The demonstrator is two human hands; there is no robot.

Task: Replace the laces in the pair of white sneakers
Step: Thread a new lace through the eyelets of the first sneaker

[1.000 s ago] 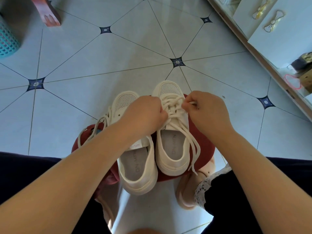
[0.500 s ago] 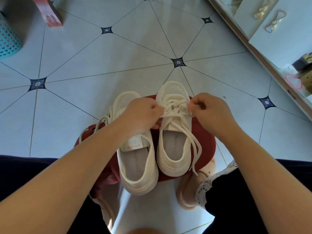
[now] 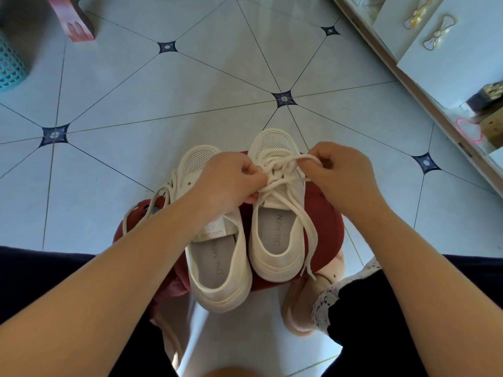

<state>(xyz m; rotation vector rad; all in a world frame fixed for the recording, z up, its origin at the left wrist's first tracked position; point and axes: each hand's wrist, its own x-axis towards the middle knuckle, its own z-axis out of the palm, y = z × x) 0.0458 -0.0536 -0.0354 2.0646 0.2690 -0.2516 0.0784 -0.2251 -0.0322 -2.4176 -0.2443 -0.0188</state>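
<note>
Two white sneakers stand side by side on a dark red stool (image 3: 324, 221), toes pointing away from me. The right sneaker (image 3: 275, 240) carries a cream lace (image 3: 288, 191) threaded across its top, with two loose ends trailing down its right side. My left hand (image 3: 226, 183) pinches the lace at the sneaker's left edge. My right hand (image 3: 343, 172) grips a loop of the same lace at the right edge. The left sneaker (image 3: 217, 262) lies partly under my left forearm; a second loose lace (image 3: 152, 205) hangs off its left side.
Pale floor tiles with dark diamond insets lie all around the stool. A white cabinet (image 3: 424, 50) with gold bow handles runs along the right. A teal basket (image 3: 8, 66) and a red stool leg (image 3: 73, 20) sit at the far left. My knees flank the stool.
My hands have drawn apart, pulling the lace sideways; a loop now stretches from the sneaker's top to my right hand. The sneakers stay put.
</note>
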